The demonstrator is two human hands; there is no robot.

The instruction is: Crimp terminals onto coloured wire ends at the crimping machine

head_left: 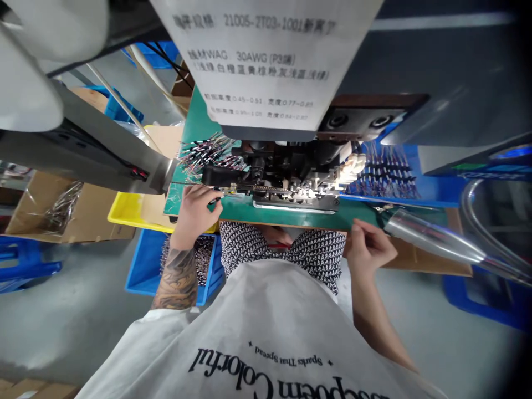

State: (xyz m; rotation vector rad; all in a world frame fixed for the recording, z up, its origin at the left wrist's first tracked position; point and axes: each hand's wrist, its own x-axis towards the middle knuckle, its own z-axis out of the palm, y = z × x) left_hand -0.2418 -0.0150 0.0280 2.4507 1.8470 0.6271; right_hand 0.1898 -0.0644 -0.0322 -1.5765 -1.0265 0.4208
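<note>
Green table top (199, 124) under black and silver machine (291, 172). White paper sheet (266, 55) with grey printed text hanging above machine. Wire bundles (208, 152) mixed pink, white, dark; second batch (388, 169) lying on blue tray (436, 191). Yellow bin (124, 208) left of table, blue crate (143, 266) below it. Brown cardboard box (83, 210) far left. Dark tattoo pattern on left forearm (177, 280). Black-and-white small-print trousers (249, 244). White shirt (257, 327) with black lettering. Silver metal tube (432, 235) right. Grey floor (62, 327).
</note>
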